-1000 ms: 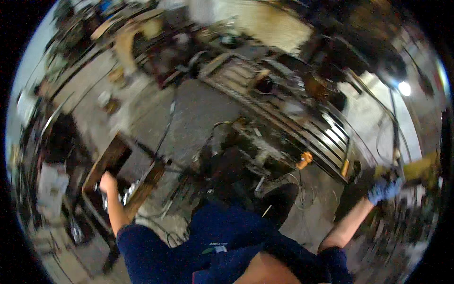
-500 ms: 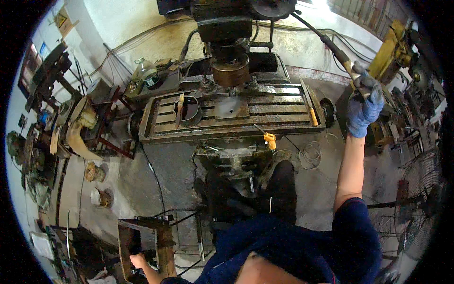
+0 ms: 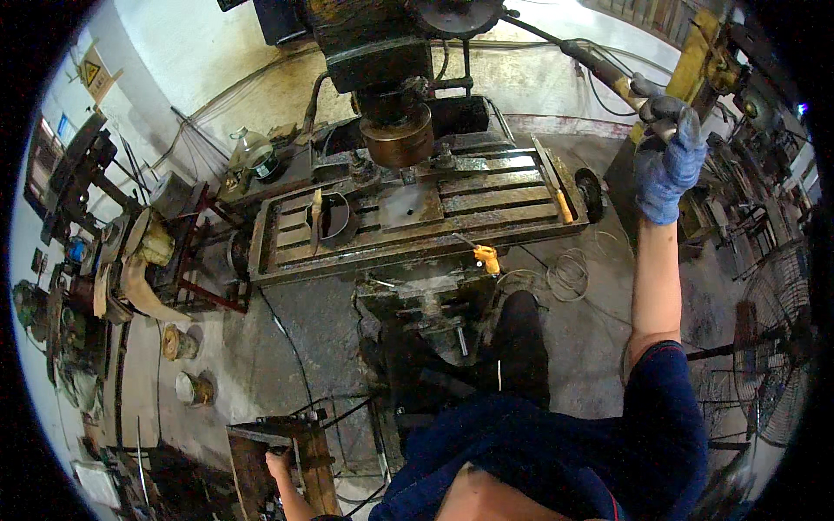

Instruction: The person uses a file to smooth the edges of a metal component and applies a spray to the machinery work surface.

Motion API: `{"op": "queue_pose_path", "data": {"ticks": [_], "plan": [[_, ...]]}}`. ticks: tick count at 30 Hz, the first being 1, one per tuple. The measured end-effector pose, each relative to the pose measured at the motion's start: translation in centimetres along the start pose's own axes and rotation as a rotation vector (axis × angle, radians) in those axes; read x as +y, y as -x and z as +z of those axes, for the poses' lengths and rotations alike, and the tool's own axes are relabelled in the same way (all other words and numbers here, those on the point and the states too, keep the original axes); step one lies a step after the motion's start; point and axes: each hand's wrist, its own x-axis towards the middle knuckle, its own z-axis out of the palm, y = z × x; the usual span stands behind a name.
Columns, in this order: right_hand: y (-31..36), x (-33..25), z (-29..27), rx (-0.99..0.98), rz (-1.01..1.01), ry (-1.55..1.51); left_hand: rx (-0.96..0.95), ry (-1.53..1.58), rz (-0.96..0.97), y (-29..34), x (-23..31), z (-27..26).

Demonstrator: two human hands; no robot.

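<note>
At the upper right, my right hand point(image 3: 671, 165) wears a blue and grey glove, its fingers wrapped round the pale end of a long dark lever point(image 3: 599, 65). That lever runs from the head of a milling machine point(image 3: 373, 48). Beneath the head, a round brownish spindle housing point(image 3: 397, 137) hangs over a flat metal plate point(image 3: 412, 207) on the slotted machine table point(image 3: 495, 230). My bare left hand point(image 3: 278, 464) is low on the left at a wooden box-like frame point(image 3: 319, 460). Its fingers look closed around something dark that I cannot make out.
On the table stand a dark pan point(image 3: 337, 217) with a brush point(image 3: 316, 208) and a yellow-handled tool point(image 3: 563, 205). A yellow air gun point(image 3: 486, 258) hangs at the front edge. A caged fan point(image 3: 773, 339) stands right; cans point(image 3: 193, 389) sit on the floor left.
The whole view has shifted and tilted, so the machine sits further left in the picture. My right hand still grips the lever. My left hand appears slightly higher and further right at the wooden frame.
</note>
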Motion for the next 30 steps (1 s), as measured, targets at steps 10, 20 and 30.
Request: {"op": "queue_pose_path", "data": {"ticks": [10, 20, 30], "plan": [[-9.2, -2.9, 0.4, -0.282, -0.898, 1.053, 0.141, 1.119, -0.172, 1.7, 4.4, -10.0], [2.9, 2.0, 0.4, 0.156, 0.084, 0.613, -0.038, 1.614, 0.206, 2.1, 17.3, -17.9], [35.0, 14.6, -1.0, -0.459, 1.448, 0.04, -0.317, 1.745, 0.353, 4.0, 31.7, -14.6]]}}
